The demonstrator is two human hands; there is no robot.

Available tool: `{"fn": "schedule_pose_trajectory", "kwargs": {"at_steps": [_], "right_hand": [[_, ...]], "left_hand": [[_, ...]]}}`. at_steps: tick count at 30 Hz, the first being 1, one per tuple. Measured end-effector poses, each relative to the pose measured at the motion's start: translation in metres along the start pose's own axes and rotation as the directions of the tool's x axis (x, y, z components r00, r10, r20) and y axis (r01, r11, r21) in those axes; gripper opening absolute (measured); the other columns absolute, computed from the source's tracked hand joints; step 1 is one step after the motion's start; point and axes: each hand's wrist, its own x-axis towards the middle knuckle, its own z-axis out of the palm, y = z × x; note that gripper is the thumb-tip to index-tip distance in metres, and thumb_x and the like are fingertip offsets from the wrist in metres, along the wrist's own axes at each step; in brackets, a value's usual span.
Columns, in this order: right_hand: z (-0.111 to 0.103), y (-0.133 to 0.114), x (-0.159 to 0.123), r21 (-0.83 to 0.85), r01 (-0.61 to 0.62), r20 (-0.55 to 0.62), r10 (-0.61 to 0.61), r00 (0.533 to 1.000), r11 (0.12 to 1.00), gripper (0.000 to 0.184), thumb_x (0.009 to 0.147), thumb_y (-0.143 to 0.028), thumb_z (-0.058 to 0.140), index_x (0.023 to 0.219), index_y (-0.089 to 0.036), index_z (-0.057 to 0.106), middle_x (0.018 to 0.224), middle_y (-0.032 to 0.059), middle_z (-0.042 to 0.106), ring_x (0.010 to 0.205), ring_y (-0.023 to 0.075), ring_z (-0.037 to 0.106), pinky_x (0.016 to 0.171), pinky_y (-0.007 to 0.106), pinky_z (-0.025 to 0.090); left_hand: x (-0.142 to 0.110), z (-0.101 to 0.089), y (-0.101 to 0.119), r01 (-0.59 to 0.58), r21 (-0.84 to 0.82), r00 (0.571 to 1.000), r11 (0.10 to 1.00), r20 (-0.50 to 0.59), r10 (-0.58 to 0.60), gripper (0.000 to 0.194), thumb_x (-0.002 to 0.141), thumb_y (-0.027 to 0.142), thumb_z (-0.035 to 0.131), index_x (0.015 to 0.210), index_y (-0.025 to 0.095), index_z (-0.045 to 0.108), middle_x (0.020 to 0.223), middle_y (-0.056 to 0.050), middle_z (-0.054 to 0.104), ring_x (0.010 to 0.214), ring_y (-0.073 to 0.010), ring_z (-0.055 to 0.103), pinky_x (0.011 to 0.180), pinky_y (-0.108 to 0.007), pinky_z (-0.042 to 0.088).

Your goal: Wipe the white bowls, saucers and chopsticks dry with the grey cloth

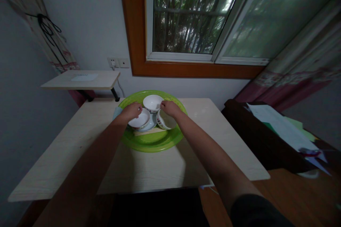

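A round green basin (151, 146) stands on the table with three white bowls inside. My left hand (131, 110) is closed on the rim of the left bowl (140, 120). My right hand (170, 108) pinches the rim of the right bowl (166, 120), which is tilted. Behind these two sits the back bowl (152, 102). Part of a pale plate (151, 122) shows between the bowls. Light-coloured chopsticks (149, 132) lie in front of them. At the basin's left edge is a light blue cloth-like item (117, 112), partly hidden by my left wrist.
The pale wooden table (213, 142) reaches toward me. A small raised shelf (103, 78) with a paper on it stands at the back left. A dark piece of furniture (253, 138) holding papers (282, 124) is on the right. Behind is a window (191, 17).
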Motion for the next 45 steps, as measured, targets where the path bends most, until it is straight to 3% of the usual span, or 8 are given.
{"fn": "schedule_pose_trajectory", "kwargs": {"at_steps": [6,11,17,25,30,38,43,45], "right_hand": [[-0.007,-0.013,-0.015,-0.100,-0.006,-0.144,-0.009,0.989,0.995,0.040,0.103,-0.038,0.044,0.132,-0.017,0.062,0.129,0.0185,0.063,0.123,0.0309,0.052,0.101,0.040,0.040],[-0.029,-0.033,-0.034,-0.182,0.215,-0.286,-0.261,0.922,0.959,0.032,0.102,-0.028,0.044,0.109,-0.011,0.070,0.114,0.0175,0.067,0.113,0.0293,0.055,0.098,0.038,0.040],[-0.030,-0.062,-0.075,0.003,0.631,0.200,-0.619,0.760,0.776,0.041,0.102,-0.041,0.047,0.094,-0.014,0.077,0.091,0.0120,0.077,0.080,0.0210,0.069,0.074,0.030,0.046],[0.010,-0.076,-0.087,-0.107,0.474,0.511,-0.361,0.780,0.874,0.028,0.093,-0.019,0.053,0.108,-0.010,0.076,0.108,0.0206,0.076,0.096,0.0323,0.075,0.077,0.038,0.057],[0.017,-0.071,-0.080,-0.073,0.466,0.456,-0.386,0.802,0.882,0.031,0.094,-0.014,0.050,0.111,-0.010,0.075,0.109,0.0214,0.076,0.100,0.0307,0.075,0.082,0.037,0.057],[0.020,-0.060,-0.074,-0.005,0.559,0.440,-0.500,0.746,0.829,0.026,0.090,-0.017,0.057,0.106,-0.014,0.077,0.105,0.0161,0.077,0.092,0.0252,0.074,0.080,0.032,0.052],[0.004,-0.049,-0.079,0.192,0.662,0.198,-0.690,0.697,0.724,0.021,0.093,-0.021,0.059,0.106,-0.021,0.076,0.106,0.0079,0.077,0.093,0.0206,0.070,0.081,0.029,0.048],[-0.005,-0.040,-0.081,0.177,0.662,0.086,-0.682,0.726,0.728,0.024,0.096,-0.024,0.055,0.111,-0.022,0.074,0.107,0.0070,0.076,0.092,0.0202,0.069,0.080,0.029,0.047]], "left_hand": [[0.000,-0.001,0.004,-0.060,0.192,0.989,0.980,0.141,0.033,0.016,0.080,0.020,0.056,0.080,0.019,0.072,0.086,-0.010,0.072,0.085,-0.0236,0.066,0.082,-0.033,0.049],[-0.001,-0.005,0.007,-0.076,0.272,0.982,0.959,0.187,0.025,0.022,0.085,0.022,0.052,0.088,0.017,0.073,0.086,-0.010,0.072,0.088,-0.0224,0.065,0.081,-0.031,0.047],[0.000,-0.005,0.007,-0.070,0.294,0.980,0.953,0.197,0.012,0.022,0.086,0.021,0.052,0.090,0.016,0.073,0.085,-0.009,0.072,0.084,-0.0214,0.065,0.077,-0.030,0.046],[0.002,-0.002,0.001,-0.055,0.280,0.981,0.958,0.196,-0.001,0.023,0.086,0.021,0.053,0.095,0.016,0.074,0.086,-0.009,0.073,0.086,-0.0217,0.067,0.080,-0.030,0.047],[0.002,-0.004,0.002,-0.055,0.275,0.980,0.960,0.197,0.000,0.023,0.085,0.021,0.053,0.093,0.017,0.074,0.087,-0.009,0.073,0.086,-0.0214,0.067,0.080,-0.030,0.048],[0.002,-0.001,-0.002,-0.063,0.267,0.984,0.962,0.179,0.014,0.022,0.085,0.021,0.054,0.094,0.017,0.073,0.088,-0.009,0.073,0.082,-0.0209,0.067,0.079,-0.030,0.048],[0.003,-0.003,-0.001,-0.075,0.258,0.991,0.963,0.125,0.044,0.021,0.084,0.018,0.054,0.093,0.017,0.073,0.100,-0.010,0.072,0.093,-0.0222,0.067,0.084,-0.031,0.049],[0.003,-0.006,0.001,-0.073,0.231,0.996,0.970,0.056,0.062,0.022,0.084,0.016,0.053,0.095,0.017,0.073,0.102,-0.011,0.072,0.096,-0.0225,0.067,0.086,-0.031,0.049]]}}
